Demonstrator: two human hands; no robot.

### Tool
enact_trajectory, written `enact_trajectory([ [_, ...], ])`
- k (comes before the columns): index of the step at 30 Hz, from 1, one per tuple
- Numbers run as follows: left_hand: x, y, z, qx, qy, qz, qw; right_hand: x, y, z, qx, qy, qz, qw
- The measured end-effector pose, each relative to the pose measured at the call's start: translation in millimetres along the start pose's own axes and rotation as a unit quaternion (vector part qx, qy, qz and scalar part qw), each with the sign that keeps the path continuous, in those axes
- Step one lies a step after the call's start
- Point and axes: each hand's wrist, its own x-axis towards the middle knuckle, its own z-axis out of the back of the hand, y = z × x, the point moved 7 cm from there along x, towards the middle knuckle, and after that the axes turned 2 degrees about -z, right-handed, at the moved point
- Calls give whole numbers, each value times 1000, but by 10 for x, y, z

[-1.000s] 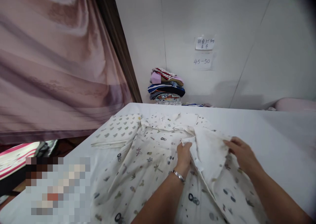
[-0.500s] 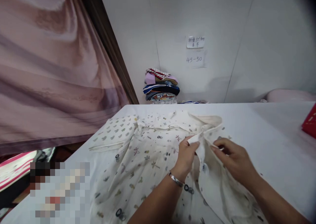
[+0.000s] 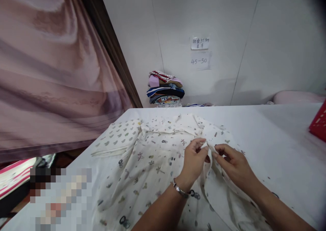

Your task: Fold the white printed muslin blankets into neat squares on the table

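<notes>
A white shirt (image 3: 158, 170) printed with small palm trees, rings and leaf shapes lies spread over the table, its near end running out of the picture. My left hand (image 3: 194, 158), with a silver bracelet at the wrist, pinches the shirt's front edge just below the neck area. Close on its right, my right hand (image 3: 230, 161) holds the same edge between thumb and fingers. Between the two hands the cloth is lifted slightly; whether a button is there I cannot make out. At the shirt's far left lies a piece of white cloth (image 3: 121, 132) with grey prints.
The white table (image 3: 275, 132) reaches toward a pale wall bearing two paper notes (image 3: 200, 51). Behind its far edge stands a stack of folded clothes (image 3: 165, 88). A pink curtain (image 3: 51, 71) hangs at left. A red basket (image 3: 319, 122) sits at the right edge.
The raised collar-side flap by my right hand has dropped flat toward the table. My right hand has moved slightly left, bringing both hands closer together on the edge.
</notes>
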Motion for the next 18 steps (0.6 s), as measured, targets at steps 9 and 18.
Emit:
enact_trajectory([
  [9, -102, -101, -59, 39, 33, -38, 998, -42, 140, 81, -103, -30, 90, 990],
  [18, -110, -113, -40, 40, 36, -45, 998, -124, 287, 46, -232, -68, 225, 944],
])
